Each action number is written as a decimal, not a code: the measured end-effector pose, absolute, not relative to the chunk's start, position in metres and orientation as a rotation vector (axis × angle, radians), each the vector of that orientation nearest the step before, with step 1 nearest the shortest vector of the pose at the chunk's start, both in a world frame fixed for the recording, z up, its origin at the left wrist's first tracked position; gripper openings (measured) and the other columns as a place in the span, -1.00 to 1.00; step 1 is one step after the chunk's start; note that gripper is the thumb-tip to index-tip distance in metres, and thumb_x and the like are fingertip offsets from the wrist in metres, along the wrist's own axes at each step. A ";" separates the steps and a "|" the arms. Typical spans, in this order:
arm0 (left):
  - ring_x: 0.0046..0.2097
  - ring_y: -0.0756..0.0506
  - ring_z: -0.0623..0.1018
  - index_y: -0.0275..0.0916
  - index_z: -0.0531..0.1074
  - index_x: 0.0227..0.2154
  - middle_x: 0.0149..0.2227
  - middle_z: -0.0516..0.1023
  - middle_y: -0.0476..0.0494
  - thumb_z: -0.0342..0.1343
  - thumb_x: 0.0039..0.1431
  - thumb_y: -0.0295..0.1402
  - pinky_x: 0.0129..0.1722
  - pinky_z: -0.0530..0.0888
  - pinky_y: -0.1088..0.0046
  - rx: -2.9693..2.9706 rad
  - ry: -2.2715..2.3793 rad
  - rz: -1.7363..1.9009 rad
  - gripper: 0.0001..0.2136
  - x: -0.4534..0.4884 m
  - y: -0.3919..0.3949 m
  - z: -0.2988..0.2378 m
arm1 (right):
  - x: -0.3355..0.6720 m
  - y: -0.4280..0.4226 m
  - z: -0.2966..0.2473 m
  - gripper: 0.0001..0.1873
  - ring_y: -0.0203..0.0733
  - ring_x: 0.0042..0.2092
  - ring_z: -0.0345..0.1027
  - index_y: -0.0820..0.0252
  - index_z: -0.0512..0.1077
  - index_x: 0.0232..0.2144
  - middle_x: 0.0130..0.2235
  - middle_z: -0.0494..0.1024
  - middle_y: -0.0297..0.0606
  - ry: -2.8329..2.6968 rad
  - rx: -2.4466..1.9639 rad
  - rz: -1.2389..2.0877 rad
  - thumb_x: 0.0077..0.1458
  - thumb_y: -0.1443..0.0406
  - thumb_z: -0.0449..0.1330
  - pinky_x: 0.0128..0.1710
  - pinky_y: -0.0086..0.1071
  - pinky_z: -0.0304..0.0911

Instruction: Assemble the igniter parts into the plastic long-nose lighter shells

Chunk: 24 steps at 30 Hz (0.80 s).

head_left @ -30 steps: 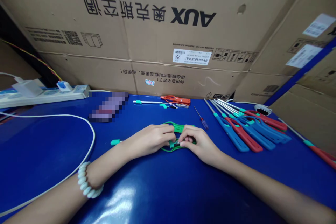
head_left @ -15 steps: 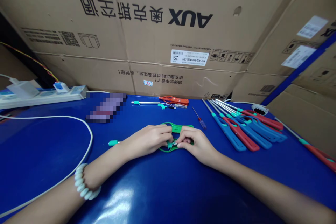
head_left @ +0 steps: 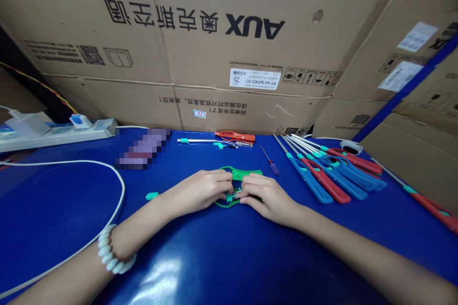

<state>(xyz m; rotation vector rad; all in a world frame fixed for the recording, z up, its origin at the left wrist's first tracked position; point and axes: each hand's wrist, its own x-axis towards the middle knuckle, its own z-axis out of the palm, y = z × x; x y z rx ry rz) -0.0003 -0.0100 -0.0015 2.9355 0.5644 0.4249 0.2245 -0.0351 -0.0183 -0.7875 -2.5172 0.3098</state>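
— Where is the green lighter handle (head_left: 246, 173)?
— It lies flat on the blue table (head_left: 214, 257), about the middle, under both hands. Its shell looks open, and small inner parts show between the fingertips. The teal tip (head_left: 152, 196) of its rod pokes out beside the left forearm.
— And the hands?
— The left hand (head_left: 200, 189) curls over the handle's left part, with its fingers pinched on it. The right hand (head_left: 266, 195) pinches it from the other side, and the fingertips almost meet.
— What could go wrong?
— I judge the tiny pieces are the risk. If either pinch slips, one could spring loose and skid over the glossy top. Too hard a squeeze might snap the thin green loop.
— Anything close by?
— A small screwdriver (head_left: 270, 162) lies just behind the right hand, with a row of blue and red lighters (head_left: 332, 174) further right. A red opened lighter (head_left: 234, 137) sits near the cardboard box (head_left: 214, 66), and a white cable (head_left: 119, 186) runs well to the left.
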 end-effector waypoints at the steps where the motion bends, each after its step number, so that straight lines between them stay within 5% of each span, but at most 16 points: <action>1: -0.28 -0.06 0.45 -0.29 0.42 -0.34 -0.32 0.46 -0.09 -0.05 0.29 -0.48 -0.32 0.36 0.47 2.942 0.558 0.422 -0.85 0.000 -0.010 -0.001 | 0.225 -0.035 -0.017 -0.81 -0.19 -0.33 0.30 0.22 0.44 -0.37 -0.39 0.46 -0.24 -2.562 -0.765 0.251 0.25 0.34 0.06 -0.27 -0.34 0.23; 11: -0.40 -0.04 0.44 -0.26 0.36 -0.48 -0.44 0.44 -0.07 -0.10 0.24 -0.61 -0.40 0.33 0.46 3.161 0.528 0.381 -0.76 0.005 -0.017 0.006 | 0.224 -0.046 -0.002 -0.73 -0.11 -0.29 0.28 0.28 0.47 -0.29 -0.33 0.48 -0.13 -2.907 -0.660 -0.261 0.20 0.44 -0.05 -0.28 -0.27 0.24; 24: -0.31 -0.02 0.55 -0.20 0.52 -0.33 -0.35 0.59 -0.01 0.08 0.14 -0.55 -0.30 0.39 0.55 2.635 0.848 0.367 -0.84 -0.016 -0.005 0.026 | 0.240 -0.041 0.025 -0.67 -0.11 -0.06 0.36 0.16 0.44 -0.01 -0.13 0.50 -0.18 -2.859 -0.860 0.495 0.17 0.37 0.15 -0.06 -0.28 0.26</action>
